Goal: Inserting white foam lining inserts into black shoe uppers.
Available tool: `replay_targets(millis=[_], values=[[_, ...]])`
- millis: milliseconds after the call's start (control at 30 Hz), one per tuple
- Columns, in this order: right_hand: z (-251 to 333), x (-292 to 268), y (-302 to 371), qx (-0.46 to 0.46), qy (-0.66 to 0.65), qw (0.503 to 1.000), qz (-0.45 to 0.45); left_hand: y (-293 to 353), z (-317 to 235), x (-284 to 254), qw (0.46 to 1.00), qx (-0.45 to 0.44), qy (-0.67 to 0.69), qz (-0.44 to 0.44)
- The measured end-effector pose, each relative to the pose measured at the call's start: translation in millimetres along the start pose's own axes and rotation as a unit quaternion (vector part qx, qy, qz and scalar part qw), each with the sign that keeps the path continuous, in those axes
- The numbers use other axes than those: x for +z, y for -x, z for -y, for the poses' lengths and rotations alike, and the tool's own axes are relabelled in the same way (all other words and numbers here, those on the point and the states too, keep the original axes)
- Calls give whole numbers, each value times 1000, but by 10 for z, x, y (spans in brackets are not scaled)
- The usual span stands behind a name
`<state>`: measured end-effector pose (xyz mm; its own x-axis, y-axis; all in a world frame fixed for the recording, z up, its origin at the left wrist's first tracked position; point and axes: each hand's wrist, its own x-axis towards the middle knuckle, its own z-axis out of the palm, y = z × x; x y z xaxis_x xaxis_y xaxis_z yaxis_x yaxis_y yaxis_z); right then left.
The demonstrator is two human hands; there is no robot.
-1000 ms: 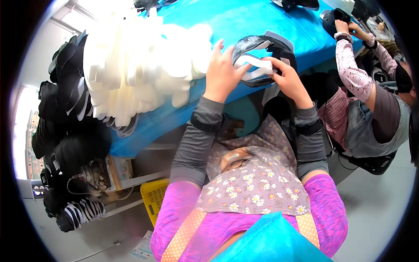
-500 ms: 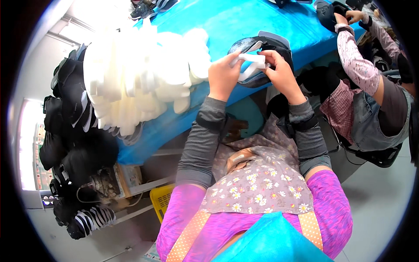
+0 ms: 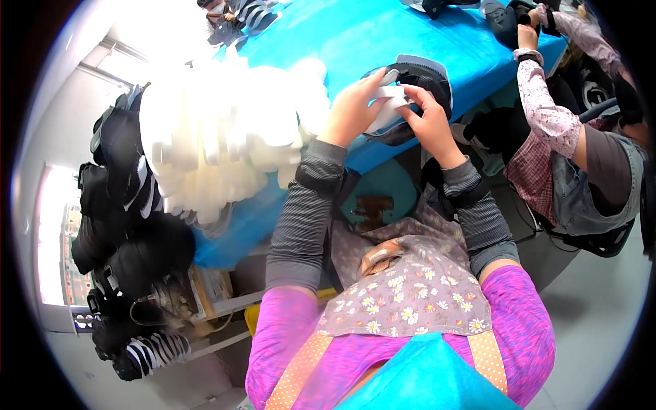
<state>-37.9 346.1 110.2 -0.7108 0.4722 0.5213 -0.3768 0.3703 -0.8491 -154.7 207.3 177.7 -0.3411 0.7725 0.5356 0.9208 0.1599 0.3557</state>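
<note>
A white, soft-looking curved piece (image 3: 385,117) is held between my two hands above the near edge of the blue-covered table. My left hand (image 3: 352,109) has its thumb and fingers closed on the piece's left side. My right hand (image 3: 432,126) pinches the other side with thumb and forefinger. Just behind them lies a black and grey rounded item (image 3: 432,80) with a pale grey rim; my fingers partly hide it, and I cannot tell its kind.
A big pile of white, round-ended pads (image 3: 212,137) covers the table's left part. Black items (image 3: 119,198) are stacked beyond it. The blue table cover (image 3: 328,34) runs away from me. At right, a seated co-worker's hands (image 3: 526,31) hold a black rounded item (image 3: 501,24).
My left hand has shifted slightly, its fingers reaching further over the white piece, which is turned differently. The co-worker's hands and black item have moved a little left.
</note>
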Motion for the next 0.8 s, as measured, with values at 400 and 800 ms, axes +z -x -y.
replay_targets(millis=[400,800], values=[[-18,-15,-33,11,-38,999,-18,32,26,149,996,-1,54,-66],[-103,-54,48,43,-27,999,-14,-219,-121,15,995,6,-94,12]])
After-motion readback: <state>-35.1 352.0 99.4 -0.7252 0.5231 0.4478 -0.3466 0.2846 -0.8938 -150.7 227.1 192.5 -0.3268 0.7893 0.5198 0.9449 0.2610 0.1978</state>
